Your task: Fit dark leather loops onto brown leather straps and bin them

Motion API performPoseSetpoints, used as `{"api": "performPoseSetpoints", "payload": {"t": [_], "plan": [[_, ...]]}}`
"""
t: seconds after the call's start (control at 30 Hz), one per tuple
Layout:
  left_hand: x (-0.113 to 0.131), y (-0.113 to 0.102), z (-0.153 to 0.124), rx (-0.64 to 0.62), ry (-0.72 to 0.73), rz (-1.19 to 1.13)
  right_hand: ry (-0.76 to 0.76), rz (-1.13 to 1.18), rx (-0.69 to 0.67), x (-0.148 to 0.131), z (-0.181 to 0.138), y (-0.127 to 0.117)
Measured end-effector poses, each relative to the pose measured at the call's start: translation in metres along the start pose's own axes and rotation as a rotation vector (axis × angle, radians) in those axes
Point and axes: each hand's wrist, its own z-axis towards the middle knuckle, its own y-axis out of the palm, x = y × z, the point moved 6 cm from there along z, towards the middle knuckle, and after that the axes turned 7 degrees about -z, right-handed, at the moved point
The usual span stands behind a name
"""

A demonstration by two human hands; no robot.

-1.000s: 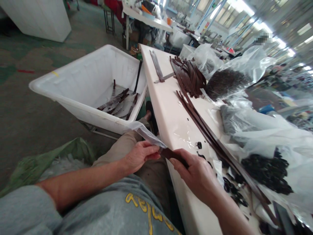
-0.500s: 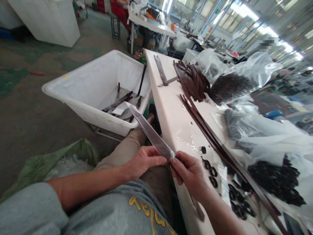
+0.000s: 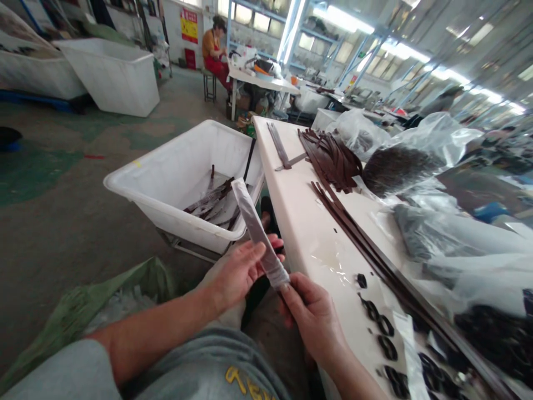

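Observation:
A long, narrow clear plastic sleeve (image 3: 256, 225) slants upward in front of me, its far tip over the near rim of the white bin. Something flat and greyish-brown seems to lie inside it, but I cannot make it out. My right hand (image 3: 310, 308) pinches the bunched lower end of the sleeve between thumb and fingers. Further up, my left hand (image 3: 239, 272) has its thumb on the sleeve's face and its fingers behind it. On the table to the right lie long brown straps (image 3: 353, 225) and several small black loops (image 3: 387, 347).
A white bin (image 3: 166, 197) holding several wrapped strips stands beside the white table (image 3: 287, 216). A brown strap pile (image 3: 333, 158) and plastic bags (image 3: 458, 233) lie on the table. A green sack (image 3: 137, 294) is at lower left; a seated person (image 3: 214, 55) is far off.
My view has tilted up. My left hand has slid higher along the plastic sleeve, with its fingers now behind it. The sleeve stands steeper; my right hand still pinches its lower end.

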Motion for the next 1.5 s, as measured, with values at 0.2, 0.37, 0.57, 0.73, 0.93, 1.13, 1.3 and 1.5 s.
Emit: {"api": "performPoseSetpoints", "payload": {"t": [0.2,0.37,0.57,0.73,0.93,1.13,1.3,1.5], "plan": [[0.001,-0.003,0.003,-0.020,0.023,0.113,-0.014,-0.007,0.068,0.009,0.004,0.001],[0.012,-0.001,0.006,-0.038,0.050,0.083,-0.107,-0.084,0.088,0.010,0.007,0.004],[0.021,0.000,0.014,0.019,0.084,0.070,-0.107,-0.112,0.126,0.020,0.006,0.004],[0.004,0.005,-0.003,-0.101,0.061,0.193,-0.192,-0.182,0.141,0.016,0.004,-0.002],[0.048,0.002,0.022,0.049,0.247,0.047,-0.183,-0.224,0.114,0.020,0.004,-0.004],[-0.007,-0.001,-0.008,-0.039,0.049,0.250,-0.162,-0.149,0.107,0.020,0.008,-0.007],[0.004,0.002,-0.010,-0.035,0.148,0.317,-0.142,0.040,-0.111,0.001,0.004,-0.007],[-0.007,0.011,-0.004,-0.104,0.010,0.345,-0.083,0.203,-0.176,0.002,0.009,-0.001]]}}
